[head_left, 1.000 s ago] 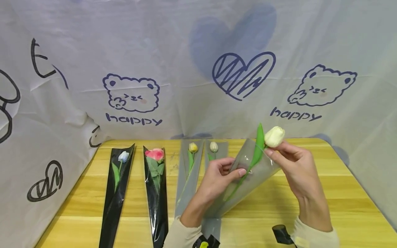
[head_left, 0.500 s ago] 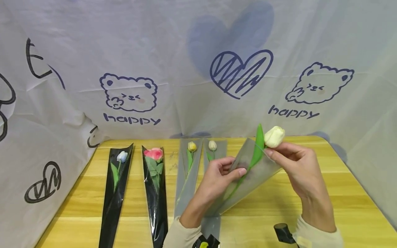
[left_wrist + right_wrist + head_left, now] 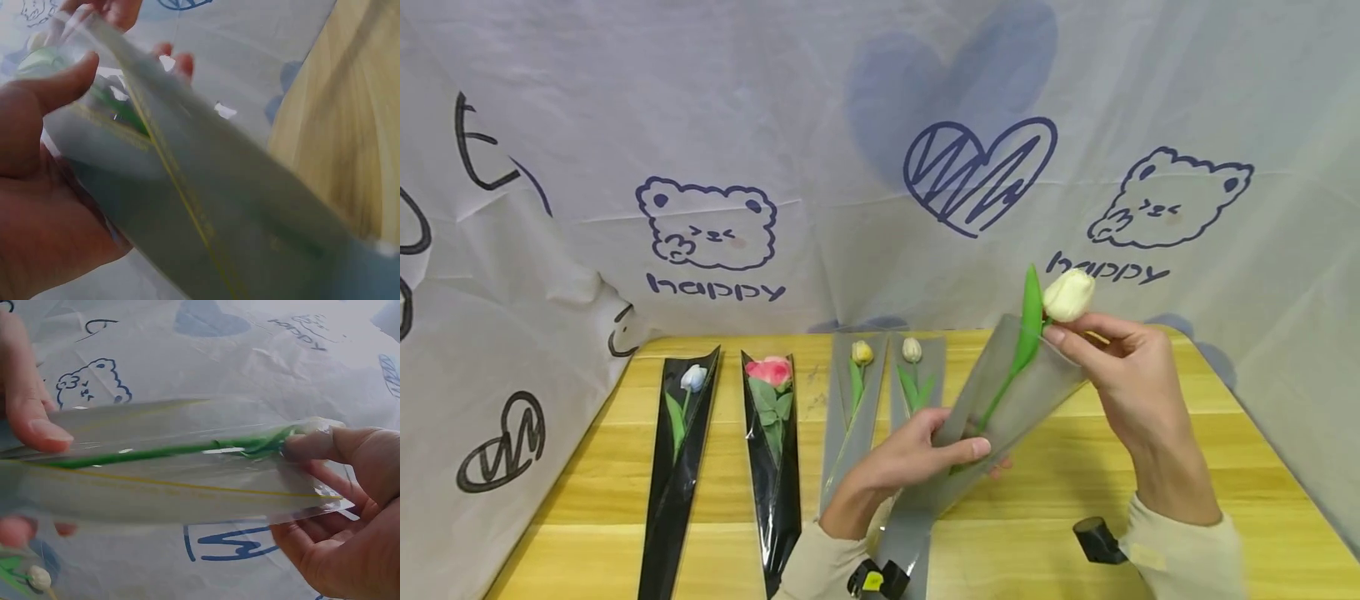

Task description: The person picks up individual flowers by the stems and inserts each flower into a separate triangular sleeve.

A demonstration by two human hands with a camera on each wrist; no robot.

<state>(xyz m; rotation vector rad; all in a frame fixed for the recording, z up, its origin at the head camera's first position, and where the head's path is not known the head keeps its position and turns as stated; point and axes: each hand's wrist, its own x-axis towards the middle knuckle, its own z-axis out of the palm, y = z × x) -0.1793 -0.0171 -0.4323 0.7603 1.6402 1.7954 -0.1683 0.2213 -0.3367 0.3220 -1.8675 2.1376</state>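
Observation:
A white tulip (image 3: 1070,295) with a long green leaf stands tilted in a translucent flower sleeve (image 3: 1037,392), its bloom above the sleeve's mouth. My right hand (image 3: 1138,387) pinches it just below the bloom, at the sleeve's upper edge. Lower down, my left hand (image 3: 913,454) grips the sleeve, thumb in front and fingertips showing behind. In the right wrist view the green stem (image 3: 169,453) runs along inside the clear film. The left wrist view shows the sleeve's yellow-edged seam (image 3: 181,181) beside my left thumb; the stem's lower end is hard to make out.
On the wooden table (image 3: 1150,467) lie several wrapped flowers: a blue tulip (image 3: 693,378) and a pink rose (image 3: 769,372) in black sleeves, a yellow tulip (image 3: 862,353) and a pale tulip (image 3: 912,350) in grey ones. A printed white cloth (image 3: 820,167) hangs behind.
The tulip and the sleeve's mouth have risen slightly, along with my right hand. My left hand has shifted lower on the sleeve, and its fingertips now show behind it.

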